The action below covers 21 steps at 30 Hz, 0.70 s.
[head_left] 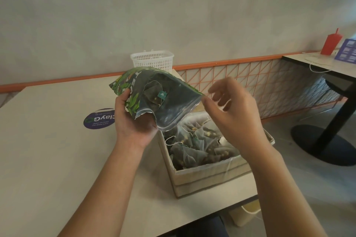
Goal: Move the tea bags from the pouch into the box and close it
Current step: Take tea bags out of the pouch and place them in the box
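My left hand grips a green leaf-printed pouch by its lower left edge and holds it tilted, its open mouth facing down and right over the box. A few tea bags show inside the pouch. Below it stands an open cardboard box near the table's right edge, filled with several mesh tea bags with strings. My right hand hovers above the box just right of the pouch mouth, fingers spread and relaxed, holding nothing; its thumb tip is close to the pouch's edge.
A white plastic basket stands behind the pouch by the wall. A round purple sticker lies on the pale table. An orange wire partition runs to the right. A second table with a red bottle is at far right.
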Available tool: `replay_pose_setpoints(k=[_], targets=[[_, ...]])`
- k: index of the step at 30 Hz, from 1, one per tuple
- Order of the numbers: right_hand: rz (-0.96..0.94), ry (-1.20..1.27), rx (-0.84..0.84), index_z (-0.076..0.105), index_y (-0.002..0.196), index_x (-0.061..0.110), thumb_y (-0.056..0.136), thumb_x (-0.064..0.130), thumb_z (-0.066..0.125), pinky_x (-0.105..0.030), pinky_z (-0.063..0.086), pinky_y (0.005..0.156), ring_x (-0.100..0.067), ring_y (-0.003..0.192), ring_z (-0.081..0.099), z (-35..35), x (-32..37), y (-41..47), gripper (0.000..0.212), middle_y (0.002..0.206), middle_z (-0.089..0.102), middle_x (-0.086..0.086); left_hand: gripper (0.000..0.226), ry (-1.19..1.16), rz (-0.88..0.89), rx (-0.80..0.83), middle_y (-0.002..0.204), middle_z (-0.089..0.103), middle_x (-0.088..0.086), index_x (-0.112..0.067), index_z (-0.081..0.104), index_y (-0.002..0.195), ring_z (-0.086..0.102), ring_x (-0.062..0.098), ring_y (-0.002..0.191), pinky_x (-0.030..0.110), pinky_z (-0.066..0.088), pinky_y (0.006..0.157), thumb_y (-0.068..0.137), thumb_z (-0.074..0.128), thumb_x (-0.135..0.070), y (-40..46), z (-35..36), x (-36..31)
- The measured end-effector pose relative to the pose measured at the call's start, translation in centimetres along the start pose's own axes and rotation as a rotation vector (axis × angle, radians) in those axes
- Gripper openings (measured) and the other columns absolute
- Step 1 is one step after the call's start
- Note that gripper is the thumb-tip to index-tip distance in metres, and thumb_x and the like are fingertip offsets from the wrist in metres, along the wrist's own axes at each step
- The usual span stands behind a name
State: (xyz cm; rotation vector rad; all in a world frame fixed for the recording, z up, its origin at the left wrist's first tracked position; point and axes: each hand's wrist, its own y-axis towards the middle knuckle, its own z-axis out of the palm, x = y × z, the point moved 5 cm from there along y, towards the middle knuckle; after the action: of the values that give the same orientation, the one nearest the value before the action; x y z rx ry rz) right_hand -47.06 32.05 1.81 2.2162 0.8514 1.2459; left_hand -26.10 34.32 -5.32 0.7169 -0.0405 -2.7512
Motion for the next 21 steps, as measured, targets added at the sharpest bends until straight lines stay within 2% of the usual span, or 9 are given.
replay_pose_setpoints(k=[4,7,9,11,12,15,17,18,21], targets=[[-0.007,-0.003,0.065,0.056,0.128,0.032,0.085,0.043,0.065,-0.026,0.05,0.087,-0.008,0.102,0.052,2.4,0.1,1.1,0.045,0.113,0.052,0.011,0.046,0.0,0.004,0.023,0.138,0.058,0.006,-0.022,0.062,0.126,0.042,0.029,0.141,0.047,0.032,0.116,0.092,0.05,-0.05,0.1,-0.2,-0.3],[-0.048,0.143,0.008,0.063,0.126,0.028,0.093,0.033,0.059,-0.037,0.053,0.087,-0.011,0.103,0.056,3.8,0.6,1.1,0.033,0.113,0.059,0.011,0.051,0.065,0.058,-0.045,0.143,0.053,0.007,-0.021,0.057,0.133,0.046,0.027,0.138,0.044,0.032,0.116,0.092,0.047,-0.049,-0.3,0.1,-0.7],[-0.133,0.199,-0.115,0.066,0.122,0.024,0.096,0.026,0.057,-0.034,0.052,0.088,-0.012,0.107,0.058,3.8,1.8,0.5,0.028,0.113,0.063,0.009,0.043,0.061,0.099,-0.074,0.12,0.064,0.007,-0.012,0.058,0.128,0.07,0.017,0.103,0.029,0.053,0.095,0.099,0.039,-0.037,-0.6,0.4,-0.8],[-0.165,0.241,-0.163,0.067,0.121,0.02,0.096,0.02,0.056,-0.025,0.05,0.09,-0.01,0.109,0.058,4.2,2.2,0.2,0.027,0.114,0.065,0.006,0.038,0.057,0.134,-0.158,0.099,0.068,0.008,-0.009,0.07,0.11,0.075,0.015,0.068,0.026,0.061,0.064,0.097,0.04,-0.029,-0.6,0.3,-0.9],[-0.141,0.26,-0.147,0.067,0.121,0.018,0.096,0.018,0.057,-0.02,0.048,0.09,-0.006,0.109,0.058,4.5,2.0,0.2,0.027,0.114,0.065,0.005,0.043,0.073,0.139,-0.131,0.096,0.072,0.009,-0.011,0.075,0.098,0.075,0.019,0.071,0.032,0.063,0.066,0.097,0.039,-0.034,-0.6,0.6,-0.8],[-0.077,0.293,-0.102,0.067,0.122,0.019,0.096,0.016,0.057,-0.012,0.045,0.089,-0.004,0.109,0.057,4.8,1.4,0.4,0.028,0.114,0.064,0.006,0.056,0.069,0.082,-0.059,0.099,0.075,0.01,-0.013,0.078,0.093,0.074,0.028,0.087,0.048,0.061,0.079,0.102,0.031,-0.042,-0.4,1.1,-0.6],[-0.097,0.301,-0.117,0.066,0.122,0.021,0.096,0.016,0.056,-0.014,0.046,0.091,-0.005,0.11,0.057,4.5,1.6,0.0,0.028,0.115,0.064,0.005,0.064,0.022,0.078,-0.042,0.087,0.077,0.009,-0.011,0.08,0.078,0.076,0.026,0.075,0.044,0.063,0.066,0.105,0.028,-0.036,-0.3,1.0,-0.7],[-0.104,0.301,-0.129,0.066,0.122,0.021,0.096,0.016,0.056,-0.016,0.046,0.091,-0.006,0.11,0.057,4.4,1.7,-0.1,0.028,0.115,0.064,0.004,0.063,-0.007,0.074,-0.024,0.088,0.077,0.01,-0.009,0.08,0.079,0.076,0.025,0.076,0.042,0.063,0.065,0.105,0.029,-0.035,-0.1,1.0,-0.8],[-0.041,0.284,-0.096,0.065,0.124,0.021,0.096,0.018,0.057,-0.016,0.047,0.087,-0.007,0.107,0.057,4.8,1.1,0.0,0.029,0.113,0.064,0.005,0.047,0.04,0.054,-0.023,0.114,0.071,0.012,-0.012,0.072,0.111,0.07,0.029,0.103,0.045,0.055,0.094,0.099,0.039,-0.044,0.5,1.3,-0.7]])
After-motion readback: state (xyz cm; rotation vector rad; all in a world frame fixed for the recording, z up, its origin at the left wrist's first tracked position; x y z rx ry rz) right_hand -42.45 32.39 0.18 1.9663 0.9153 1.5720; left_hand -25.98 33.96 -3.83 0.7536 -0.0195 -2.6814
